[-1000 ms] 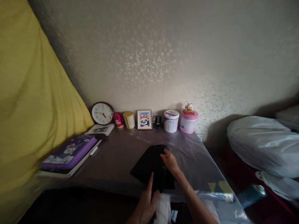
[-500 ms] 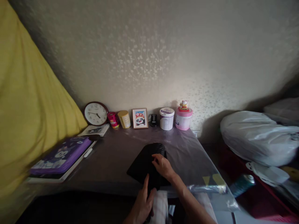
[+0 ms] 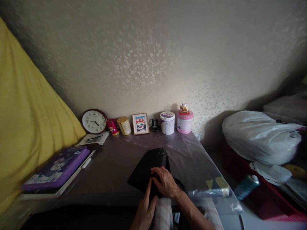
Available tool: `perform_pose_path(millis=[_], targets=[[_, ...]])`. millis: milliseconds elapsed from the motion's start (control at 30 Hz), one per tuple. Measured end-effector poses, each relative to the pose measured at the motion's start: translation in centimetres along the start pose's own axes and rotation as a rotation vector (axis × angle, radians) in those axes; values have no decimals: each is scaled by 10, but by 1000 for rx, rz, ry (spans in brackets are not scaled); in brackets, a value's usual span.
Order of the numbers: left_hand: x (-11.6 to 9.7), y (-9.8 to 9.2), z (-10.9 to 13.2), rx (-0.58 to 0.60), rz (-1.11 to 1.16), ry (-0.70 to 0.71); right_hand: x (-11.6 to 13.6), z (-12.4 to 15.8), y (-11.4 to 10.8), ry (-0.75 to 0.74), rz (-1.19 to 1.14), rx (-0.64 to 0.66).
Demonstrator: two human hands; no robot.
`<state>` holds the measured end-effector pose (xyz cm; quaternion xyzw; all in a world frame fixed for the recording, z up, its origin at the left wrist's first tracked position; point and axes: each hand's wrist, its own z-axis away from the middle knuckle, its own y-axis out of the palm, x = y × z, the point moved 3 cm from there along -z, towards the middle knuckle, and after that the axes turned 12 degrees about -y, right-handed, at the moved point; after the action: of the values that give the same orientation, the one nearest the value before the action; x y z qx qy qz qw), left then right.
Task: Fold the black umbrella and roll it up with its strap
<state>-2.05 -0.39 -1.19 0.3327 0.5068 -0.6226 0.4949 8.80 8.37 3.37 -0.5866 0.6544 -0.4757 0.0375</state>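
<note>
A black folded item with a soft, fabric-like surface [image 3: 148,163] lies at the front middle of the table, its pointed corner to the left. I cannot make out its exact kind. My left hand [image 3: 145,206] grips its near end, the index finger stretched along the surface and the thumb beside it. Over the middle of the item, my right hand [image 3: 166,183] has curled fingers pressed onto the material, close to the left index fingertip. A dark loop or flap shows to the right of the right wrist. The undersides of both hands are hidden.
A purple case [image 3: 56,167] lies on a flat board at left. Along the wall stand a clock [image 3: 94,121], a yellow can [image 3: 124,125], a picture frame [image 3: 140,124], a white tub [image 3: 167,123] and a pink tub [image 3: 184,122]. A spray can [image 3: 248,187] stands beyond the table's right edge.
My right hand has moved down and nearer the left index finger. The left hand has shifted slightly left in the picture. The whole view has turned slightly.
</note>
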Motion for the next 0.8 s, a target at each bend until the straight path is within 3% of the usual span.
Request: perform_pose_path(millis=[167, 300, 433, 600, 800], targets=[[1, 1, 0, 28, -16, -24, -23, 6, -10, -8, 64, -183], [3, 2, -1, 6, -46, 17, -57, -6, -10, 25, 233, -147], [1, 6, -1, 0, -90, 63, -80, -17, -14, 161, 355, -123], [-8, 15, 1, -18, -218, 9, -80, 0, 2, 270, 390, -334], [-10, 27, 1, -63, -405, 7, -70, 9, 30, 375, 349, -327]])
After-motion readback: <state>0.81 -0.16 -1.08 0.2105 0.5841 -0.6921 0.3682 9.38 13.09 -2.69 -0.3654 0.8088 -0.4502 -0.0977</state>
